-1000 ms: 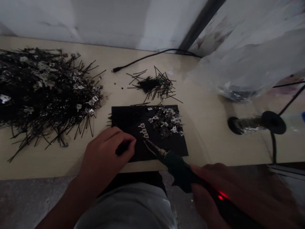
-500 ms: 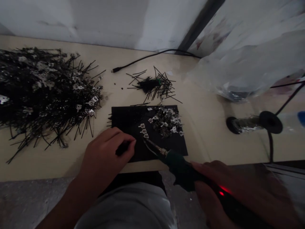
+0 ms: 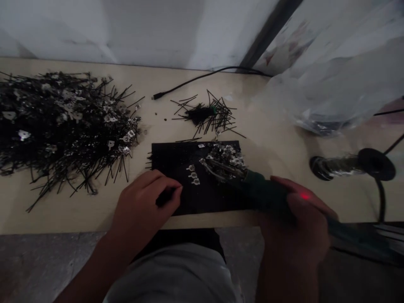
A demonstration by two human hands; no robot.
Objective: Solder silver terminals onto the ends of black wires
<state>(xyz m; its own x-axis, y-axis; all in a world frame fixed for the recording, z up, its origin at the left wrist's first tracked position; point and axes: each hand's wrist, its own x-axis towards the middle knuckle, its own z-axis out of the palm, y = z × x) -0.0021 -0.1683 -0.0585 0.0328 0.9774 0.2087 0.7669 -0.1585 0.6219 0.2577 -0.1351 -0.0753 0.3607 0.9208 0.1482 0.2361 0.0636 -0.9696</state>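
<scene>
My right hand is wrapped around a dark green soldering iron with a red light on its handle. The iron's tip, with a thin curved tube beside it, lies over the left edge of a heap of small metal terminals on the black mat. Three flat metal terminals stand in a slanting row on the mat, left of the tip. At the mat's lower left rests my left hand, thumb and fingertips pinched together; anything between them is too dark to make out.
A large pile of black wires with metal terminals covers the table's left. Behind the mat lie loose black wires and a cable. On the right are a solder spool and a clear plastic bag.
My right hand has swung the soldering iron up and right, from beside the three terminals to the heap. My left hand keeps its pinch by the mat. The view has shifted slightly.
</scene>
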